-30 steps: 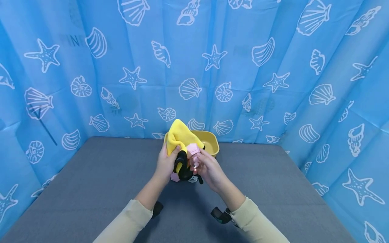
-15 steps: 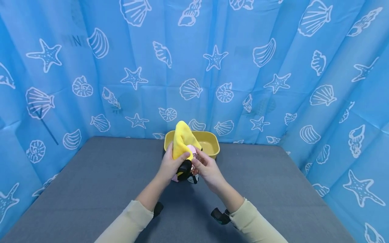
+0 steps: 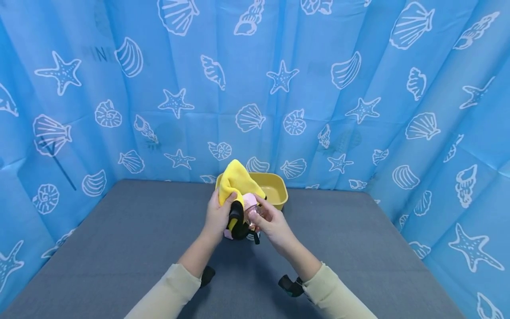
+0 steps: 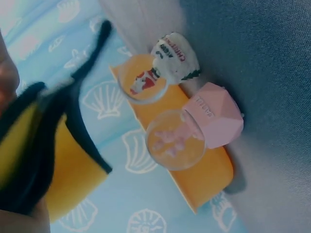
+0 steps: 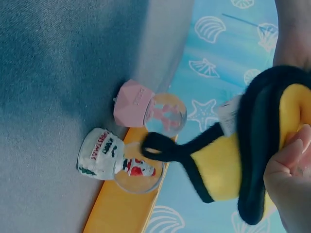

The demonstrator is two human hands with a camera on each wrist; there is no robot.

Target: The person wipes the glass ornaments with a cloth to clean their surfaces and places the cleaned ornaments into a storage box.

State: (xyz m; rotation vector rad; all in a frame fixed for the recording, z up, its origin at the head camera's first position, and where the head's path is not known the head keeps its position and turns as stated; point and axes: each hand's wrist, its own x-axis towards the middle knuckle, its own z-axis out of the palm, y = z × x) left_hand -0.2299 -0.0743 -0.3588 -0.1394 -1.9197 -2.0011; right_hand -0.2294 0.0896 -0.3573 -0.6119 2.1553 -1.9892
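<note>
In the head view my left hand point(image 3: 216, 217) grips a yellow cloth point(image 3: 239, 177) with black edging, its folds bunched up. My right hand point(image 3: 277, 227) pinches a snow globe by its clear ball, its faceted pink base point(image 3: 249, 201) tipped upward against the cloth. Both wrist views show the cloth point(image 5: 218, 167) hanging with a black loop, while the held globe is hidden there. Below the hands stand two more snow globes: one with a pink faceted base point(image 4: 214, 116), the other with a white Christmas base point(image 5: 99, 154) and a red figure inside.
Behind the hands a yellow bin point(image 3: 279, 188) stands on the grey table point(image 3: 159, 239), close to the back. A blue curtain point(image 3: 255, 88) with white shells and starfish surrounds the table at the back and sides.
The cloth and globe shift slightly between the hands; the pink base tilts behind the cloth and shows again. Right fingers move over the globe's ball. Both hands keep their hold.
</note>
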